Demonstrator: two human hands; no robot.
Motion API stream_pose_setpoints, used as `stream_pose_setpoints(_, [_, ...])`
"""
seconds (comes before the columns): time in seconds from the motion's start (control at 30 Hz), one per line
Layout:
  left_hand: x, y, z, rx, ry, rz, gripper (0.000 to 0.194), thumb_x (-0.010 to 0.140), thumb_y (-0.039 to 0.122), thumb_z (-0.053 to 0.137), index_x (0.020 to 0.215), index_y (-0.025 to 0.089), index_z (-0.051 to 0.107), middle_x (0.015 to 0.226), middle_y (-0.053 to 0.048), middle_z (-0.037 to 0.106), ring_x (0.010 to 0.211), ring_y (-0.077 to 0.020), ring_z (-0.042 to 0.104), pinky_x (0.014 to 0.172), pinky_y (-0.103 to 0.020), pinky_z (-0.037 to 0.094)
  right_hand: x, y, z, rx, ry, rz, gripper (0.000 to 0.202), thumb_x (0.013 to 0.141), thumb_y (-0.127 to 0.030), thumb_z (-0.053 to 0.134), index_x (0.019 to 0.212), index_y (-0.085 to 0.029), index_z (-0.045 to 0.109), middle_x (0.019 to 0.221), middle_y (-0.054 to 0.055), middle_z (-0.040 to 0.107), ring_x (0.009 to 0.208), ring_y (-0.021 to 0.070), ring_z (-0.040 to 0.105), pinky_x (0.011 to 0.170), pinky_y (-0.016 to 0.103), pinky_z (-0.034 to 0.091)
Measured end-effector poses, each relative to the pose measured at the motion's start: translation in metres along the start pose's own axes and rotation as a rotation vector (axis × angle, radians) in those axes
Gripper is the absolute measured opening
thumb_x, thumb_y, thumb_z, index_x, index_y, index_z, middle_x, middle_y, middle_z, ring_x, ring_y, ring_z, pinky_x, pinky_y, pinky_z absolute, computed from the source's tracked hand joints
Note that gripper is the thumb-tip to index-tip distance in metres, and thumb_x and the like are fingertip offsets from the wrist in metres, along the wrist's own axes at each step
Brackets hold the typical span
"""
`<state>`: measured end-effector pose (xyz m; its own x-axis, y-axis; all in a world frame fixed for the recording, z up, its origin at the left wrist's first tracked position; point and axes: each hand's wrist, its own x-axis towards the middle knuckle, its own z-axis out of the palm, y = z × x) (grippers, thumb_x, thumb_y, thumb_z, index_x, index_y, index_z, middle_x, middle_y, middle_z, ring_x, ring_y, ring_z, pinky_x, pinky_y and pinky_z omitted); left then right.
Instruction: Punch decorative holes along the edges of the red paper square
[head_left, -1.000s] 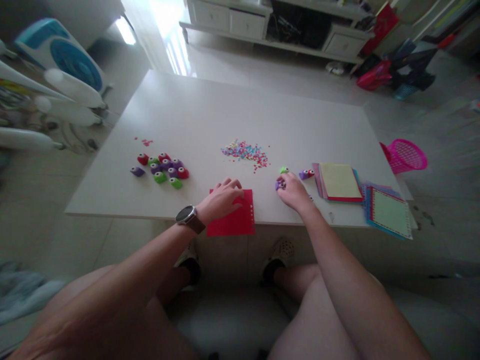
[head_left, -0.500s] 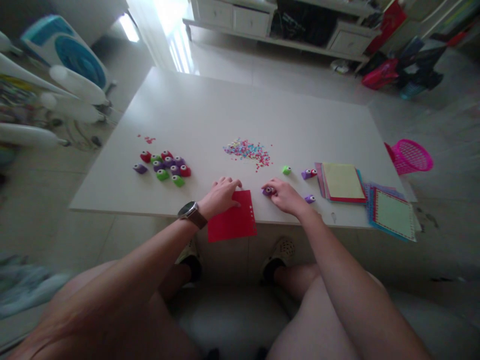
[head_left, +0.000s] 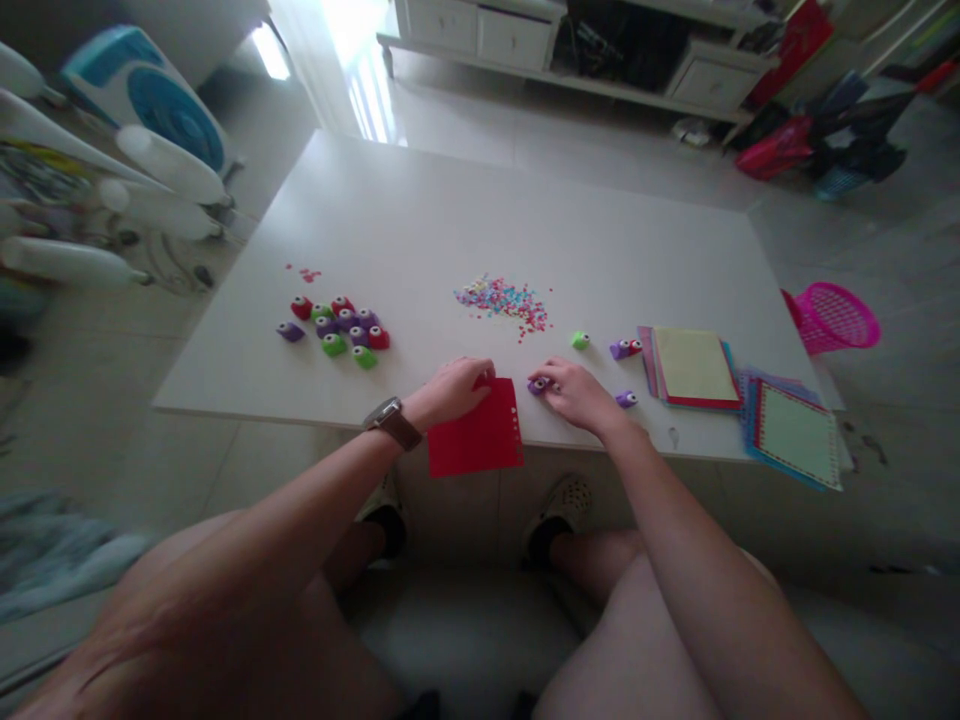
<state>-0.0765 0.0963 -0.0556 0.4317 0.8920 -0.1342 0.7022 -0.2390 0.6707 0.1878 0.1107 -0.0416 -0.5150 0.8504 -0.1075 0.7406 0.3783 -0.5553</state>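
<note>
A sheet of red paper (head_left: 474, 440) overhangs the table's front edge, with a row of small punched holes along its right side. My left hand (head_left: 459, 388), a watch on its wrist, is curled closed at the paper's top edge and grips it. Just right of the sheet, my right hand (head_left: 574, 390) has its fingers wrapped round a purple craft punch (head_left: 538, 385), which sits low at the tabletop. Nearby lie a green craft punch (head_left: 580, 340), another purple one (head_left: 626, 399), and a purple and red pair (head_left: 625, 348) side by side.
Colourful paper confetti (head_left: 506, 302) is scattered mid-table. Several craft punches (head_left: 346, 320) cluster at the left, near a few red bits (head_left: 310, 275). Stacked coloured paper (head_left: 694, 365) and patterned sheets (head_left: 796, 432) lie at the right. A pink basket (head_left: 836, 317) stands beyond the table.
My left hand's fingers have drawn in closer on the paper's top edge. The right hand stays on the purple craft punch. The whole view has shifted slightly.
</note>
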Motion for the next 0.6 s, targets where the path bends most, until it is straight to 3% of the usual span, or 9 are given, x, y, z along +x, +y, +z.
stream_pose_setpoints(0.1, [0.001,0.004,-0.002,-0.128,-0.002,-0.057,0.025,0.089,0.011,0.055,0.105,0.023,0.069,0.086,-0.003,0.073,0.078,-0.0206,0.065,0.075,-0.032,0.049,0.000,-0.006,-0.003,-0.001,0.004,0.001,0.025,0.089,-0.003,0.065,0.103,-0.018,0.080,0.108,0.009,0.078,0.095,0.0220,0.071,0.091,0.034,0.054])
stream_pose_setpoints(0.27, [0.002,0.007,-0.004,-0.176,0.006,-0.091,0.027,0.089,0.009,0.056,0.110,0.022,0.065,0.083,-0.001,0.072,0.075,-0.0180,0.065,0.067,-0.028,0.044,0.002,-0.017,-0.006,0.084,0.054,0.044,0.011,0.086,-0.011,0.078,0.093,-0.018,0.077,0.093,0.006,0.076,0.080,0.0180,0.070,0.076,0.030,0.054])
stream_pose_setpoints(0.6, [0.003,0.010,-0.006,-0.140,-0.028,-0.111,0.027,0.091,0.008,0.055,0.114,0.019,0.065,0.087,-0.002,0.073,0.078,-0.0167,0.065,0.066,-0.026,0.042,0.003,-0.022,-0.001,0.188,0.048,0.047,0.015,0.081,-0.008,0.083,0.087,-0.018,0.074,0.086,0.003,0.074,0.074,0.0156,0.070,0.072,0.027,0.054])
